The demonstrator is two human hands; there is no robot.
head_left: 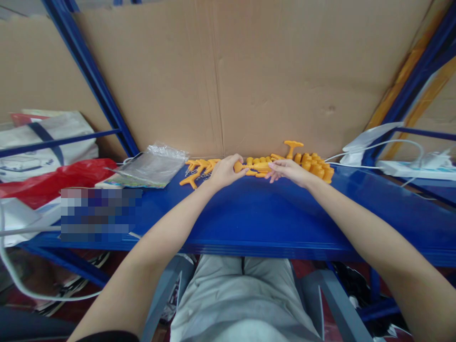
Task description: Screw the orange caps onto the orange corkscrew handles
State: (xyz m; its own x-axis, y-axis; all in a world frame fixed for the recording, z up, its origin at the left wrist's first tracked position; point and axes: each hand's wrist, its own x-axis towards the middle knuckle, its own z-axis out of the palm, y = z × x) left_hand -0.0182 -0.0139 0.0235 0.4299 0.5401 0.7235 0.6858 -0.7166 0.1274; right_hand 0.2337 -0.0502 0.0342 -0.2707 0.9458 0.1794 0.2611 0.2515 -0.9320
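Note:
My left hand is closed round one end of a yellow plastic corkscrew, held sideways above the blue shelf. With thumb and fingertips, my right hand pinches the far end of the same piece, where a yellow tubular sleeve appears to cover the shaft. Left of my left hand lie several T-handled corkscrews with bare metal spirals. To the right of my right hand, several yellow sleeves are bunched together. Behind that hand, a T-handled piece stands upright. My fingers hide part of the held piece.
A tall cardboard sheet backs the blue metal shelf. On the left lie a clear plastic bag, a red bag and a white cloth bag. A power strip with white cables lies at right.

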